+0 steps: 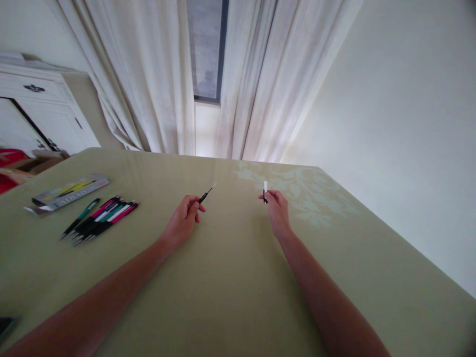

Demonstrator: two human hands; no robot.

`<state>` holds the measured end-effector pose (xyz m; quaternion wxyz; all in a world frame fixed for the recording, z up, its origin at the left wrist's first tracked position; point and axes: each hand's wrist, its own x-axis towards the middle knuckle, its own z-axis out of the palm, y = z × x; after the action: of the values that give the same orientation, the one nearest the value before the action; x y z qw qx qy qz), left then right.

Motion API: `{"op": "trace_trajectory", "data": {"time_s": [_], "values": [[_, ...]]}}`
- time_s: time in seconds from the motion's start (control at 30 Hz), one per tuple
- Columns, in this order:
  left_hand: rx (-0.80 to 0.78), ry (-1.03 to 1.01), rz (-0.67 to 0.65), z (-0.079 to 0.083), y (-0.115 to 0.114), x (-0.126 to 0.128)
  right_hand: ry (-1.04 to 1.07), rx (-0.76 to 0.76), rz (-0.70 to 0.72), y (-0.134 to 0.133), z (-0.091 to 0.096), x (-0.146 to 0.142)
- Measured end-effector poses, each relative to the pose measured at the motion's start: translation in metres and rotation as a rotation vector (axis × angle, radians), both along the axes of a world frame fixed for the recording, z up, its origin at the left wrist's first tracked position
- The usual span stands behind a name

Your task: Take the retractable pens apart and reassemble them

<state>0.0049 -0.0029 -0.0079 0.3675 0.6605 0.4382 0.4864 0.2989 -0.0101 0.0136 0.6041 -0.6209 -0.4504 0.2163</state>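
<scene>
My left hand (184,218) is closed around the black front part of a pen (207,193), whose thin tip points up and to the right. My right hand (277,207) pinches a short white pen part (265,190), held upright. Both hands hover over the green table (230,277), about a hand's width apart. To the left, a row of several pens (102,217) with pink, teal and black barrels lies on the table.
A flat grey package (69,191) lies behind the pens at the far left. A white cabinet (40,109) and red items stand beyond the table's left edge. Curtains (156,74) hang behind the table. A dark object sits at the bottom left corner.
</scene>
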Motion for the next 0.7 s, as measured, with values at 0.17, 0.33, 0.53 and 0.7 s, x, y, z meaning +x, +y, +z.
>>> {"op": "trace_trajectory", "data": {"time_s": [0.17,0.33,0.53,0.7], "values": [[-0.008,-0.022,-0.026,-0.004,0.002,0.001,-0.364,-0.36,0.035,0.003,0.009,0.046],[-0.011,0.014,-0.048,-0.009,0.003,-0.001,-0.554,-0.522,0.054,-0.006,0.019,0.069],[-0.002,0.093,-0.086,-0.009,0.001,-0.002,-0.723,-0.614,-0.004,-0.015,0.025,0.069],[-0.022,0.159,-0.123,-0.007,-0.002,-0.001,-0.894,-0.522,-0.169,-0.017,0.024,0.036]]}}
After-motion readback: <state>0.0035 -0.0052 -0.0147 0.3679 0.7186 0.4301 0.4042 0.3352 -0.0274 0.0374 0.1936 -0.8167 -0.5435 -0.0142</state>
